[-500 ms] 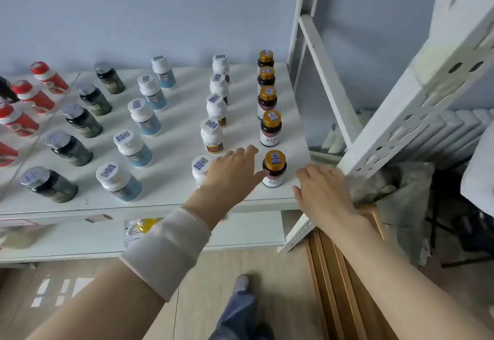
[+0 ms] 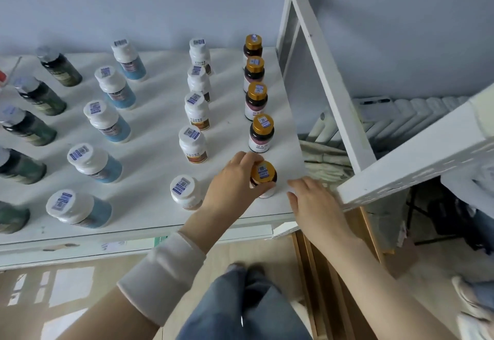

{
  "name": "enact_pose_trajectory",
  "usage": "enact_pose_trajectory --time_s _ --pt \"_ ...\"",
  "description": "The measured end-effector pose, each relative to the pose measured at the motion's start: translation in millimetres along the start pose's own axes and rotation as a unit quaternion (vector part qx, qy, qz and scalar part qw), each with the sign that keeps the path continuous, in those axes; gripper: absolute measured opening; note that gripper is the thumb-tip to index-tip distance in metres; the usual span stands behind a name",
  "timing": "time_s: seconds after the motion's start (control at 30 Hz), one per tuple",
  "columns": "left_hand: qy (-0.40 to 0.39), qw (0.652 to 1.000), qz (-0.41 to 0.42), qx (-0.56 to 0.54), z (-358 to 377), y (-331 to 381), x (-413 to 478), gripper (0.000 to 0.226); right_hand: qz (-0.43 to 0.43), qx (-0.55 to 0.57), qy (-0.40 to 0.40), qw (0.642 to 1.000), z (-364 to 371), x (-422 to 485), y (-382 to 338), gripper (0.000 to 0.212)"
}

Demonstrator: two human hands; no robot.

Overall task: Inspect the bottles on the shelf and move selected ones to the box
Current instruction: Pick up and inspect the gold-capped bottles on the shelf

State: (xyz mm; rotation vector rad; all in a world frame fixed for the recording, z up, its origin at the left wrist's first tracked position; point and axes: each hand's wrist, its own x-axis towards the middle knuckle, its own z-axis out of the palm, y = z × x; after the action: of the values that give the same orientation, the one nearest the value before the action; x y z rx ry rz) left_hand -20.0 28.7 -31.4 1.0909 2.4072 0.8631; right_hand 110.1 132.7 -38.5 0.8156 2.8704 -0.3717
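Rows of bottles stand on a white shelf (image 2: 149,168). The rightmost row has dark bottles with gold caps. My left hand (image 2: 235,182) grips the nearest gold-capped bottle (image 2: 263,172) at the shelf's front right, fingers curled round its neck and side; the bottle stands on the shelf. My right hand (image 2: 312,203) lies just right of that bottle at the shelf's front right corner, fingers relaxed, holding nothing. A white-capped bottle (image 2: 184,191) stands just left of my left hand. No box is in view.
White-capped bottles with brown labels (image 2: 192,144), blue bottles (image 2: 93,163) and dark green bottles (image 2: 29,125) fill the other rows. A white metal shelf post (image 2: 334,77) and perforated beam (image 2: 414,168) rise on the right. A radiator (image 2: 401,117) and wooden boards (image 2: 320,272) are beyond.
My left hand has moved right and closed round the nearest gold-capped bottle. My right hand has stayed close beside it. The camera has moved nearer to the shelf.
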Motion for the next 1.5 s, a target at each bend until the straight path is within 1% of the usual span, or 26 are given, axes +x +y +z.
enact_pose_trajectory --time_s 0.03,0.07,0.13,0.2,0.27,0.3,0.37,0.4,0.5,0.57,0.6,0.63,0.67,0.7,0.73,0.8,0.87,0.93,1.0,1.1,1.2,1.27,1.33,1.37,1.43,1.5 --pt "0.023 0.997 -0.022 -0.066 -4 -2 -3 0.045 0.025 0.102 0.005 0.994 -2 1 0 0.037" --pt "0.047 0.99 -0.041 -0.127 -9 -3 -7 0.041 0.054 0.22 0.005 0.974 -4 2 0 0.038" --pt "0.049 0.973 -0.057 -0.22 -20 -2 -15 0.033 0.098 0.437 -0.044 0.893 -11 3 -4 0.043" --pt "0.011 0.944 -0.051 -0.325 -27 -3 -22 0.028 0.091 0.59 -0.106 0.796 -13 3 -6 0.053" --pt "-0.017 0.914 -0.051 -0.402 -29 -4 -28 0.032 0.076 0.7 -0.14 0.696 -15 2 -5 0.052" --pt "-0.023 0.907 -0.052 -0.416 -29 -5 -30 0.035 0.071 0.73 -0.146 0.664 -16 1 -5 0.046" --pt "-0.031 0.908 -0.058 -0.413 -28 -5 -31 0.037 0.057 0.752 -0.143 0.641 -16 -3 -5 0.032" --pt "-0.031 0.911 -0.062 -0.407 -28 -4 -31 0.035 0.042 0.75 -0.134 0.646 -15 -4 -5 0.032" --pt "-0.033 0.908 -0.074 -0.41 -31 -3 -25 0.03 0.008 0.716 -0.097 0.692 -11 -7 -3 0.045" --pt "-0.037 0.914 -0.043 -0.401 -35 -3 -22 0.026 0.014 0.705 -0.099 0.702 -12 -6 -4 0.051" --pt "-0.04 0.919 -0.02 -0.393 -37 -4 -21 0.023 0.029 0.716 -0.108 0.689 -14 -5 -3 0.059" --pt "-0.045 0.922 0.0 -0.385 -38 -5 -21 0.023 0.051 0.738 -0.118 0.663 -16 -4 -3 0.063" --pt "-0.051 0.922 0.011 -0.383 -38 -6 -22 0.025 0.07 0.758 -0.127 0.636 -18 -3 -2 0.059" --pt "-0.056 0.92 0.016 -0.388 -37 -7 -23 0.028 0.078 0.768 -0.133 0.622 -20 -3 -2 0.051" --pt "-0.058 0.915 0.016 -0.399 -36 -7 -24 0.029 0.076 0.765 -0.134 0.625 -22 -4 -2 0.043" --pt "-0.053 0.906 -0.007 -0.419 -34 -7 -25 0.035 0.056 0.743 -0.11 0.658 -20 -6 0 0.034" --pt "-0.048 0.9 -0.035 -0.431 -32 -5 -24 0.036 0.028 0.718 -0.077 0.691 -16 -9 2 0.041" --pt "-0.042 0.899 -0.04 -0.433 -33 -3 -22 0.029 0.015 0.706 -0.062 0.706 -15 -11 2 0.043" --pt "-0.04 0.901 -0.016 -0.433 -35 -2 -19 0.027 0.028 0.719 -0.054 0.692 -14 -10 0 0.051" --pt "-0.057 0.888 0.005 -0.456 -37 -4 -19 0.031 0.067 0.761 -0.064 0.642 -15 -8 1 0.08" --pt "-0.071 0.866 -0.01 -0.496 -35 -6 -20 0.035 0.069 0.758 -0.054 0.647 -18 -10 -1 0.078" --pt "-0.078 0.843 -0.045 -0.531 -31 -4 -20 0.032 0.079 0.754 -0.016 0.652 -18 -12 -5 0.064" --pt "-0.08 0.822 -0.095 -0.556 -25 0 -18 0.03 0.087 0.721 0.038 0.687 -21 -11 -13 0.051" --pt "-0.085 0.806 -0.118 -0.574 -22 2 -16 0.029 0.09 0.695 0.064 0.71 -23 -11 -17 0.049" --pt "-0.098 0.776 -0.151 -0.605 -20 6 -12 0.027 0.095 0.662 0.105 0.736 -25 -10 -24 0.051" --pt "-0.1 0.777 -0.159 -0.601 -20 6 -7 0.026 0.093 0.622 0.128 0.767 -24 -12 -27 0.054"
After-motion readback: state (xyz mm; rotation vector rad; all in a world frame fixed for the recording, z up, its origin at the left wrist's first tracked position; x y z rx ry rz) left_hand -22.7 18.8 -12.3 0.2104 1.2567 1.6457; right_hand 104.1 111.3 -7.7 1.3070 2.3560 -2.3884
